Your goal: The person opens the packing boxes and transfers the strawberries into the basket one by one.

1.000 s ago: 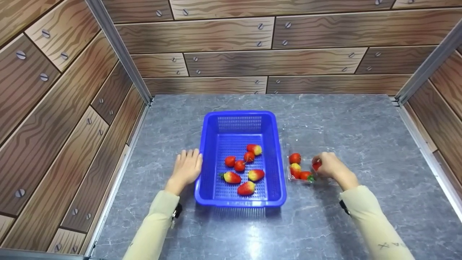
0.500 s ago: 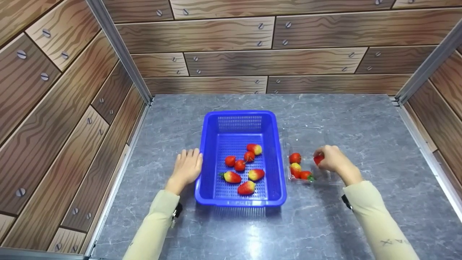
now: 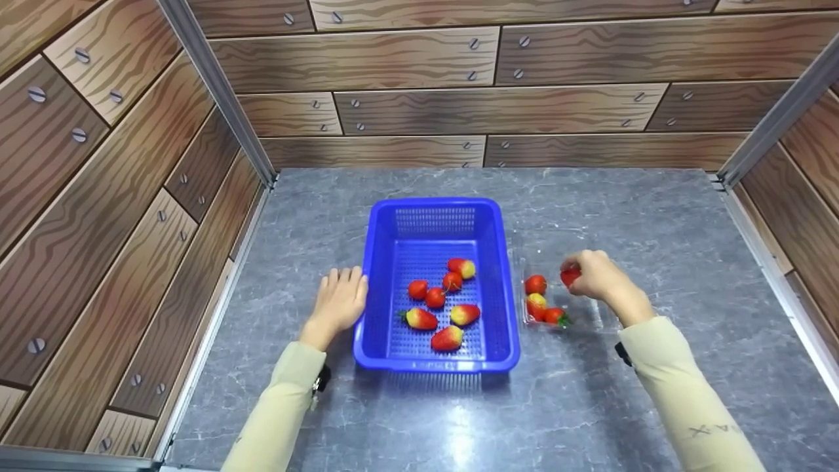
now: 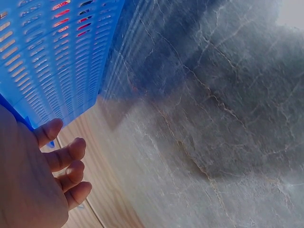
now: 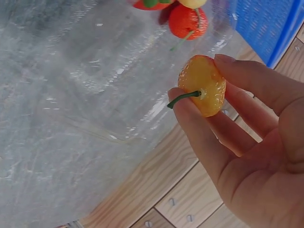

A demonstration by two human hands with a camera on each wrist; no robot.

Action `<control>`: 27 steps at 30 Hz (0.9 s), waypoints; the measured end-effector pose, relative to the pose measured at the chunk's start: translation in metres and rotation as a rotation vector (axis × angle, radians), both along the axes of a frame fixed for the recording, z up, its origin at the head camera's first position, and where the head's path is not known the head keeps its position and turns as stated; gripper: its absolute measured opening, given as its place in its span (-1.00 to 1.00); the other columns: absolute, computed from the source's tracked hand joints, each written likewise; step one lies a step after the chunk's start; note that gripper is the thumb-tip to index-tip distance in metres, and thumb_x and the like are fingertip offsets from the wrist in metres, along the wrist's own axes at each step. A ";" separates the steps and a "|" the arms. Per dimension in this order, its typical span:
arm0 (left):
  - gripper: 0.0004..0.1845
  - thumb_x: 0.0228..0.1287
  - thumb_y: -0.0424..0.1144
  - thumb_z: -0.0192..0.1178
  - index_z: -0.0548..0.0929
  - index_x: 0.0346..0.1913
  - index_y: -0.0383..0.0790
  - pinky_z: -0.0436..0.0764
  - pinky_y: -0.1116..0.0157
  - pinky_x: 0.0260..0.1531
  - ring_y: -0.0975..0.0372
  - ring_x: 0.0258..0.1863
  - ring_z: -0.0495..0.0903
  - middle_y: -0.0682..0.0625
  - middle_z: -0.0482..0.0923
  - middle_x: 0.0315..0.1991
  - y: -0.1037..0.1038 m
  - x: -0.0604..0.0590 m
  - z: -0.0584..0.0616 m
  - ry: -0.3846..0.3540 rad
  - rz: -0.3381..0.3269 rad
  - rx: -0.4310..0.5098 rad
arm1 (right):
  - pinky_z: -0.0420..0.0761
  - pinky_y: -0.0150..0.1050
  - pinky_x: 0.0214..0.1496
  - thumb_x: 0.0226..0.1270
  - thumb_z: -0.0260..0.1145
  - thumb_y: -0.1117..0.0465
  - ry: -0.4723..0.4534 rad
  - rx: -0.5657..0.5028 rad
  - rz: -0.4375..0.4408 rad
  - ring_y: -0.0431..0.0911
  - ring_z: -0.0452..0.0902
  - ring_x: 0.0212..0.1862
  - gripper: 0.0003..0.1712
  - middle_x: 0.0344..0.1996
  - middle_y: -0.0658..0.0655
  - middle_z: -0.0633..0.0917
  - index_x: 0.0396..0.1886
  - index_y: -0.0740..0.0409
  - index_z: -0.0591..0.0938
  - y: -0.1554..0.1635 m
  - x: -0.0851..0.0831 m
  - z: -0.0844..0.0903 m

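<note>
- Strawberry (image 3: pixel 569 275) sits pinched in the right hand (image 3: pixel 596 278), lifted above the clear tray (image 3: pixel 590 321).
- Left hand (image 3: pixel 339 303) rests flat-fingered against the blue basket (image 3: pixel 505 308).

Head view down over basket (image 3: pixel 436 216); wrist views close beside it

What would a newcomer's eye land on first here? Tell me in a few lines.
First the bright blue basket in the middle of the grey marbled table, with seven red and yellow strawberries lying inside. Next the right hand, just right of the basket, pinching one strawberry above a clear plastic tray that holds three more. The left hand rests flat against the basket's left wall.
</note>
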State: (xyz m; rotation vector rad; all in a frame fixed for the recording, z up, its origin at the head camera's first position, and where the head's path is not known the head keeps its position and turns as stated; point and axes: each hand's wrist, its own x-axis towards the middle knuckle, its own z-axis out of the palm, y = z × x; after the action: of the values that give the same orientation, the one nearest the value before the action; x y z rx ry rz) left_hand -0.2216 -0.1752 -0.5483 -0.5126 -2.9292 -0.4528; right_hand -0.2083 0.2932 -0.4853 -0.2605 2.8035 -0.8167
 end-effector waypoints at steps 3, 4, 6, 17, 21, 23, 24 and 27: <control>-0.68 0.58 -0.17 -0.25 0.45 -0.04 -0.33 0.36 -0.06 -0.09 -0.18 -0.12 0.39 -0.28 0.51 -0.16 0.000 0.000 0.000 0.003 0.000 0.002 | 0.63 0.03 -0.22 -0.21 0.28 0.55 0.012 0.010 0.006 0.21 0.60 -0.22 -0.50 -0.26 0.40 0.70 -0.09 0.45 0.66 -0.006 -0.002 0.005; -0.68 0.58 -0.17 -0.25 0.45 -0.04 -0.33 0.35 -0.06 -0.10 -0.18 -0.12 0.39 -0.28 0.51 -0.16 0.000 0.000 0.000 0.004 -0.001 0.002 | 0.62 0.02 -0.22 -0.20 0.28 0.55 0.020 0.021 0.006 0.20 0.59 -0.22 -0.50 -0.26 0.38 0.70 -0.09 0.44 0.66 -0.008 -0.002 0.007; -0.67 0.58 -0.16 -0.26 0.45 -0.04 -0.33 0.35 -0.06 -0.10 -0.18 -0.12 0.40 -0.28 0.51 -0.16 0.000 0.000 0.000 0.003 -0.002 0.000 | 0.60 0.02 -0.24 -0.20 0.29 0.55 0.036 0.030 0.011 0.18 0.58 -0.25 -0.51 -0.28 0.37 0.70 -0.11 0.43 0.67 -0.012 -0.004 0.011; -0.66 0.59 -0.15 -0.26 0.45 -0.04 -0.33 0.35 -0.05 -0.09 -0.16 -0.12 0.39 -0.26 0.49 -0.17 0.001 0.000 0.001 -0.017 -0.001 0.000 | 0.51 0.00 -0.33 -0.19 0.23 0.52 0.162 0.071 0.072 0.10 0.48 -0.36 -0.58 -0.42 0.21 0.66 -0.21 0.31 0.71 -0.039 -0.012 0.033; -0.66 0.59 -0.15 -0.26 0.46 -0.01 -0.33 0.34 -0.05 -0.07 -0.16 -0.10 0.39 -0.26 0.50 -0.16 0.001 0.000 0.001 -0.024 0.002 -0.005 | 0.53 0.03 -0.30 -0.18 0.23 0.53 0.177 0.080 0.094 0.10 0.49 -0.35 -0.58 -0.43 0.20 0.66 -0.19 0.33 0.71 -0.049 -0.015 0.036; -0.66 0.58 -0.15 -0.25 0.46 -0.02 -0.33 0.34 -0.04 -0.08 -0.16 -0.10 0.39 -0.26 0.50 -0.16 0.001 0.000 0.001 -0.022 0.004 -0.002 | 0.53 0.01 -0.30 -0.17 0.22 0.54 0.164 0.077 0.099 0.10 0.50 -0.34 -0.56 -0.42 0.20 0.66 -0.18 0.32 0.71 -0.054 -0.017 0.037; -0.66 0.58 -0.15 -0.25 0.46 -0.02 -0.32 0.34 -0.04 -0.08 -0.16 -0.10 0.39 -0.25 0.50 -0.16 0.001 0.000 0.001 -0.021 0.005 -0.002 | 0.53 0.00 -0.30 -0.17 0.21 0.55 0.155 0.073 0.098 0.09 0.50 -0.34 -0.55 -0.41 0.21 0.66 -0.17 0.31 0.71 -0.057 -0.018 0.038; -0.66 0.58 -0.15 -0.25 0.47 -0.01 -0.32 0.35 -0.04 -0.08 -0.16 -0.10 0.40 -0.25 0.51 -0.15 0.000 0.000 0.002 -0.017 0.007 0.002 | 0.54 -0.02 -0.30 -0.18 0.23 0.55 0.146 0.070 0.095 0.09 0.51 -0.33 -0.52 -0.38 0.22 0.67 -0.14 0.31 0.71 -0.065 -0.022 0.039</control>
State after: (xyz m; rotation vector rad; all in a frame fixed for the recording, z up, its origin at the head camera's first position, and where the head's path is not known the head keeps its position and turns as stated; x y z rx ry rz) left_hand -0.2216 -0.1749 -0.5467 -0.5005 -2.9453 -0.4608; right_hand -0.2302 0.2281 -0.4460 -0.4553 2.9214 -0.7031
